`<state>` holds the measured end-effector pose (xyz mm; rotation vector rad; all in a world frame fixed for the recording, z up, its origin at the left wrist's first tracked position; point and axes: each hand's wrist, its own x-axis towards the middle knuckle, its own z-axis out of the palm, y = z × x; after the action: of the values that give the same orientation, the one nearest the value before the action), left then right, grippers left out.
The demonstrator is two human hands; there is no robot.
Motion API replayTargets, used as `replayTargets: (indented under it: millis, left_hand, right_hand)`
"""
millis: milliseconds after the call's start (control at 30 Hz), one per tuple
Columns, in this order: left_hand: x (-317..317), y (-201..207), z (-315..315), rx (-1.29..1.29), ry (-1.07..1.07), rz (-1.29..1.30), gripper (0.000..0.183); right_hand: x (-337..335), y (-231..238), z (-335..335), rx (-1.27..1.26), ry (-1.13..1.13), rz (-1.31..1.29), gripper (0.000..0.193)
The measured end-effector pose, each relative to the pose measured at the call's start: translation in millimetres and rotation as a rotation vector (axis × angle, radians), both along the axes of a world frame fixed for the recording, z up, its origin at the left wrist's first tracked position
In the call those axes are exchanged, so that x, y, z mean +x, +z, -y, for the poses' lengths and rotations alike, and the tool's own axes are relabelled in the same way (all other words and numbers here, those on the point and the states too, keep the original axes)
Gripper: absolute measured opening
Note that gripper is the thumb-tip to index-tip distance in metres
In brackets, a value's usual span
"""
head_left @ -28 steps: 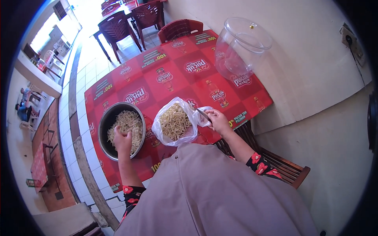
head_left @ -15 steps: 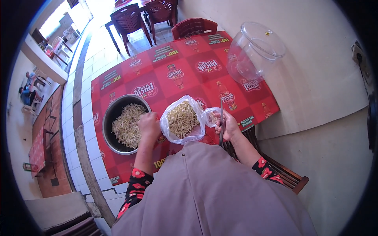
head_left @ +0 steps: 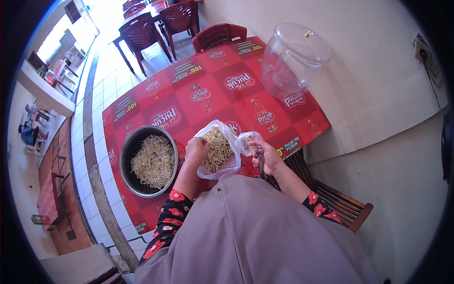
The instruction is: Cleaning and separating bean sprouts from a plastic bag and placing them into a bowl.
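Observation:
My left hand [head_left: 196,151] is at the left rim of a white plastic bag [head_left: 232,163] of bean sprouts [head_left: 217,147]. Its fingers are curled together over the sprouts; what they pinch, if anything, is hidden. To its left a deep metal pot [head_left: 124,165] holds a heap of bean sprouts [head_left: 153,162]. My right hand [head_left: 270,158] is closed around a slim, dark metal tool [head_left: 260,163] that looks like a knife. Against its fingertips stands a small clear plastic bag [head_left: 245,142] with pale bits inside.
A red printed cloth covers the table [head_left: 227,102]. A large clear plastic container [head_left: 288,61] stands at the far right by the wall. A wooden slatted chair [head_left: 338,203] is at my right. Red chairs [head_left: 142,40] stand beyond; people [head_left: 30,130] sit far left.
My left hand has moved right, from above the pot to the bag of bean sprouts. The tool in my right hand has tilted. The view has shifted slightly.

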<state>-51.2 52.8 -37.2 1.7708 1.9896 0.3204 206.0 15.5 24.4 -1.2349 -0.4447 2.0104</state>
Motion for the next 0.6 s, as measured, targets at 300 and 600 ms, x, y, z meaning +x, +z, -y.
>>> replayTargets:
  millis: [300,600]
  left_hand:
    - [4.9,31.4,26.4,-0.117,0.2,1.05,0.02]
    - [36.1,48.0,49.0,-0.48,0.4,1.785,0.018]
  right_hand:
    - [-34.8,-2.9,2.7,0.357,0.258,0.125,0.032]
    - [-49.0,4.3,10.8,0.791,0.408,0.263,0.038]
